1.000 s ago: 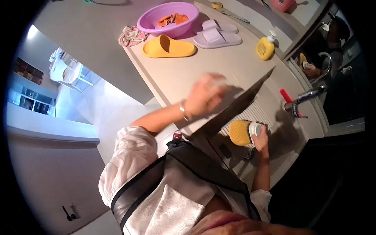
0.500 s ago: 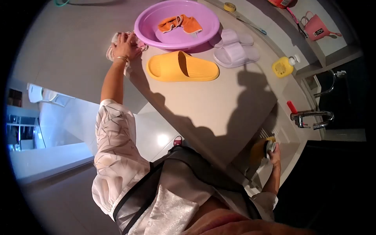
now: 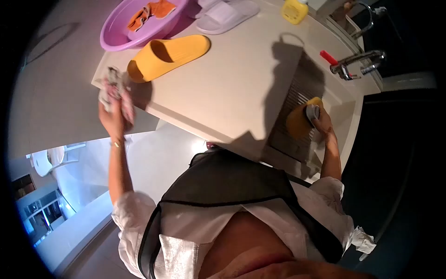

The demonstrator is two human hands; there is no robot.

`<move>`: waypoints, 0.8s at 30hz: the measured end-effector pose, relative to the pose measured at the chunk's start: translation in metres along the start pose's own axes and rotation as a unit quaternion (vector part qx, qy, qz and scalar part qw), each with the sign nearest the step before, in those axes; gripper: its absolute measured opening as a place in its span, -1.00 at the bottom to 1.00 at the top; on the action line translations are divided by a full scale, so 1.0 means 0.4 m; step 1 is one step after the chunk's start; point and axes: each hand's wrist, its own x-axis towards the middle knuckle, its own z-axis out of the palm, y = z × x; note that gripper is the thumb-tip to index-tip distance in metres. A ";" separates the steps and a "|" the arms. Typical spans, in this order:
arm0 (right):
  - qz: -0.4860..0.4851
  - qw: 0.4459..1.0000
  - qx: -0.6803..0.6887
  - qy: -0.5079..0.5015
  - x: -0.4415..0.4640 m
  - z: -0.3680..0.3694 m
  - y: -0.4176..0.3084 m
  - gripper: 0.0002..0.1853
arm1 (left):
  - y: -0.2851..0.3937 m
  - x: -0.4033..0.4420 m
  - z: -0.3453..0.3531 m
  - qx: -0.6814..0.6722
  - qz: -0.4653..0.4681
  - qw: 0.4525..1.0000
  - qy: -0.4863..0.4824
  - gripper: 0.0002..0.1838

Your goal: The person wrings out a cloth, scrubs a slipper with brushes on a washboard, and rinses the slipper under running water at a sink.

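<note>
Dark apron (image 3: pixel 227 176): nearest the camera, worn over white sleeves, its upper edge facing the counter (image 3: pixel 223 97).
Right hand (image 3: pixel 324 124): fingers closed around a grey-white round piece (image 3: pixel 312 112), reaching into the sink (image 3: pixel 344 104).
Yellow piece (image 3: pixel 298 122): right beside that round piece, above the ridged board (image 3: pixel 302 89); partly in shadow, so I can't tell what it is or whether it rests on the ridges.
Left hand (image 3: pixel 113 121): clenched on a bunched pink-and-white cloth (image 3: pixel 114 89) at the counter's left corner; slightly blurred, so contact with the edge is unclear.
Step in hand: seemingly handling the cloth on the left while the right holds its piece at the sink.
Next move: probably calls for a firm hold on the loose folds and clearance around the nearby slipper.
Yellow slipper (image 3: pixel 181 52): on the counter, just beside the cloth.
Purple basin (image 3: pixel 139 38): beyond the slipper, an orange cloth (image 3: pixel 160 9) inside.
Pale slippers (image 3: pixel 227 17): right of the basin.
Faucet (image 3: pixel 360 60): behind the sink.
Yellow bottle (image 3: pixel 293 11): far along the counter.
</note>
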 end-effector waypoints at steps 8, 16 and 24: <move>-0.109 0.993 -0.018 -0.034 -0.012 -0.082 0.103 -0.50 | 0.483 -0.406 0.364 0.205 0.376 0.799 -0.423 -0.43; -0.247 0.968 0.040 0.025 0.042 -0.123 0.187 -0.57 | 0.568 -0.239 0.825 0.217 0.465 0.785 -0.348 -0.53; -0.228 0.974 -0.017 0.008 0.099 -0.122 0.162 -0.60 | 0.671 -0.059 1.203 0.362 0.213 0.884 -0.207 -0.64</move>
